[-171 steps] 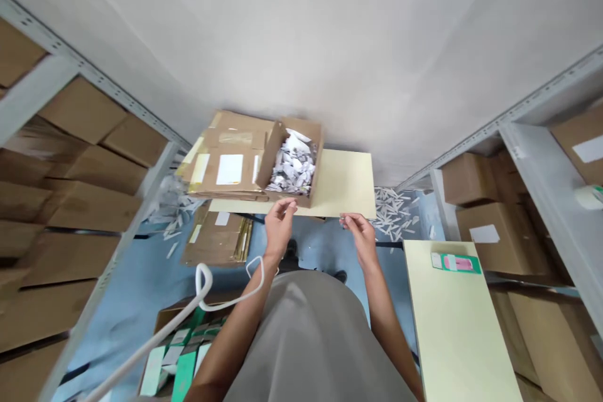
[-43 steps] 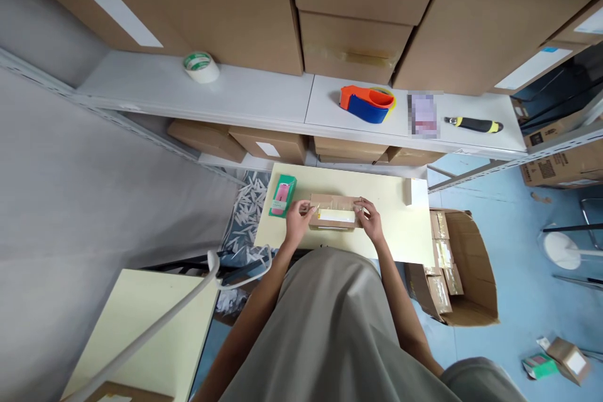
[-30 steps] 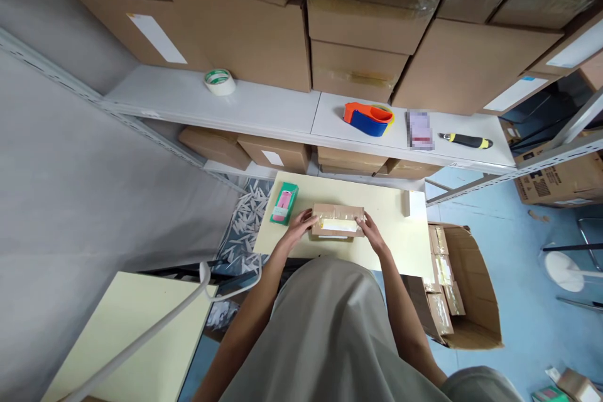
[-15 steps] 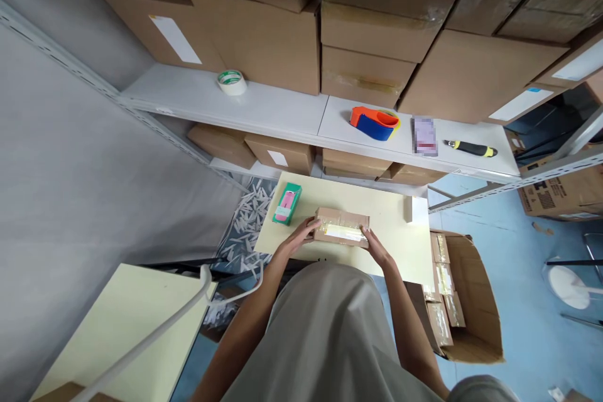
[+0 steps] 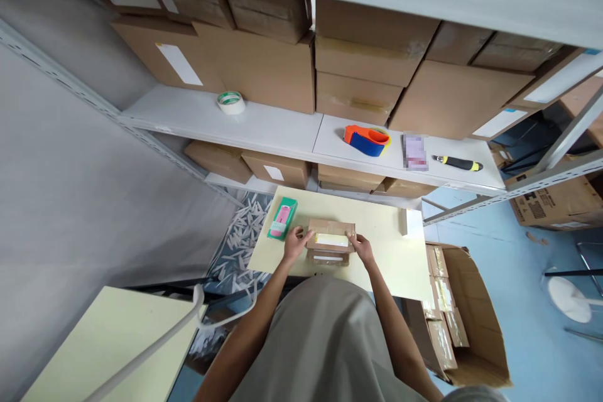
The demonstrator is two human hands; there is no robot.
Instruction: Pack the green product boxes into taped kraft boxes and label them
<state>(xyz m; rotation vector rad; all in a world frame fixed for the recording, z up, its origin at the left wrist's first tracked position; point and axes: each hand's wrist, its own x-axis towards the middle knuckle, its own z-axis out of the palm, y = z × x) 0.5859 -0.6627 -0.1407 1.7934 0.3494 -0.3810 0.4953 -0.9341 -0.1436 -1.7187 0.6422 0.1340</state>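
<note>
A small brown cardboard box (image 5: pixel 330 240) with a white label and yellowish tape rests on the pale yellow table (image 5: pixel 391 251). My left hand (image 5: pixel 294 243) grips its left end and my right hand (image 5: pixel 360 245) grips its right end, fingers curled on the box. The front face of the box is turned toward me. A green carton with a pink picture (image 5: pixel 282 218) lies just left of my left hand.
On the white shelf (image 5: pixel 264 129) behind the table are a tape roll (image 5: pixel 230 102), an orange-blue tape dispenser (image 5: pixel 366 138), a blurred card (image 5: pixel 415 151) and a utility knife (image 5: pixel 456 163). An open carton (image 5: pixel 464 314) stands on the floor at right. A second yellow table (image 5: pixel 103 352) is at lower left.
I have turned from the carton of white scraps to this table. Over the last second both hands have tipped the small box, so its front face shows now.
</note>
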